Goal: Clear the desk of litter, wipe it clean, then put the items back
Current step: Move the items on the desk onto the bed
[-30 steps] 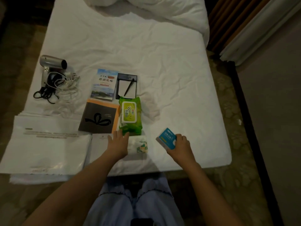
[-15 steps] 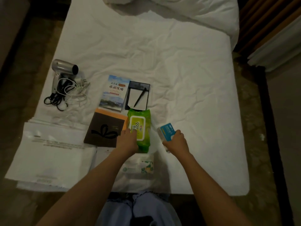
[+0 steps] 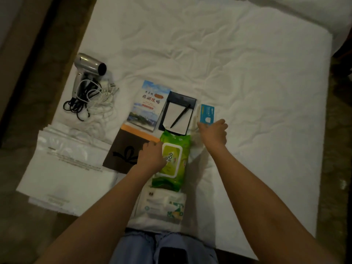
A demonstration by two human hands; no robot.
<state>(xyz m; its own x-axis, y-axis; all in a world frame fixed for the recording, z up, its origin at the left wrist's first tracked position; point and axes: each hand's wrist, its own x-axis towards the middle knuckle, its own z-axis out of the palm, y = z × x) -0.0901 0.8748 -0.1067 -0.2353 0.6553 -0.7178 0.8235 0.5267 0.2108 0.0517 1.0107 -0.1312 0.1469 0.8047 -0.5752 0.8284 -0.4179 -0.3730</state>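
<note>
Head view, steeply down, close.

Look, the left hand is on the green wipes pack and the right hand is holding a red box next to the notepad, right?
Not quite: the box is blue, not red. The head view shows the right hand holding a blue box next to the notepad, while the left hand is on the green wipes pack.
</note>
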